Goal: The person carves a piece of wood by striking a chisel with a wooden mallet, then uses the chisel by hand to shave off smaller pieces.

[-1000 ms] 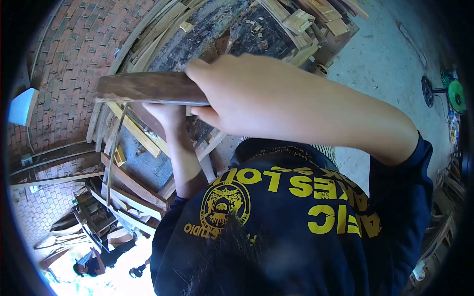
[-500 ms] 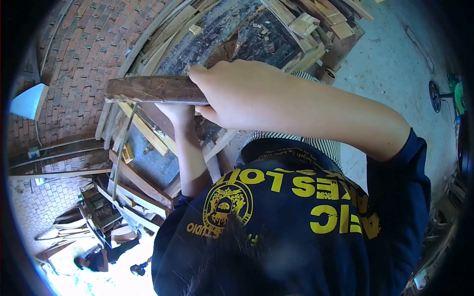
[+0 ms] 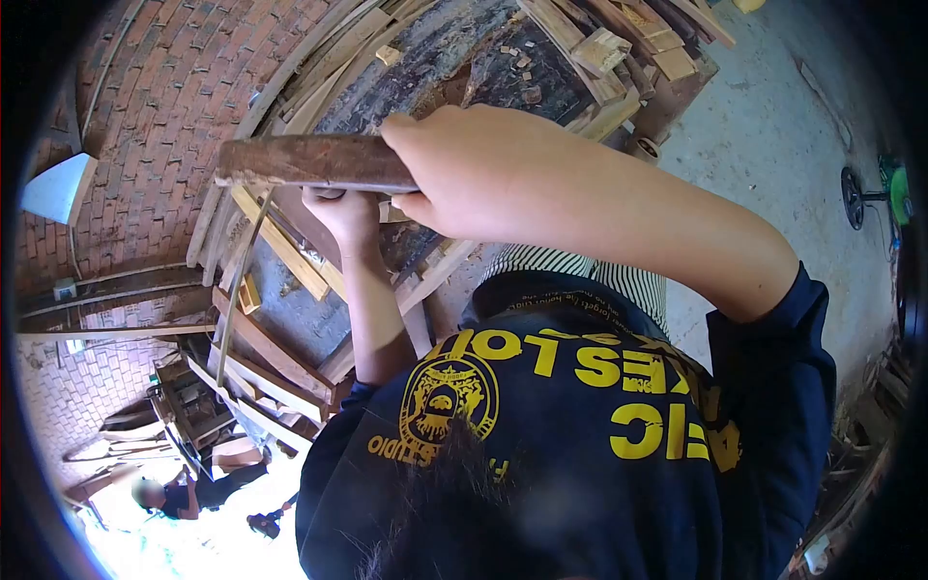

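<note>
A dark brown wooden bar (image 3: 300,161), worn at its far-left end, is held up level in front of my chest. My right hand (image 3: 459,159) is closed around its right end, thumb on top. Below the middle of the bar, my left hand (image 3: 350,215) is closed with fingers curled against the underside. Part of those fingers is hidden behind the bar. A thin, pale strip (image 3: 244,280) runs downward from near the bar's left end; whether the two are joined I cannot tell.
Lumber lies stacked around a dark surface (image 3: 507,82) with wood scraps, including planks (image 3: 599,53) at upper right and a pale board (image 3: 280,246) at left. Beyond are a brick wall (image 3: 184,87) and concrete floor (image 3: 744,126). Another person (image 3: 179,498) is at lower left.
The bar has risen slightly and shifted right, together with my right hand. My left hand has moved a little up, and its curled fingers show more clearly now.
</note>
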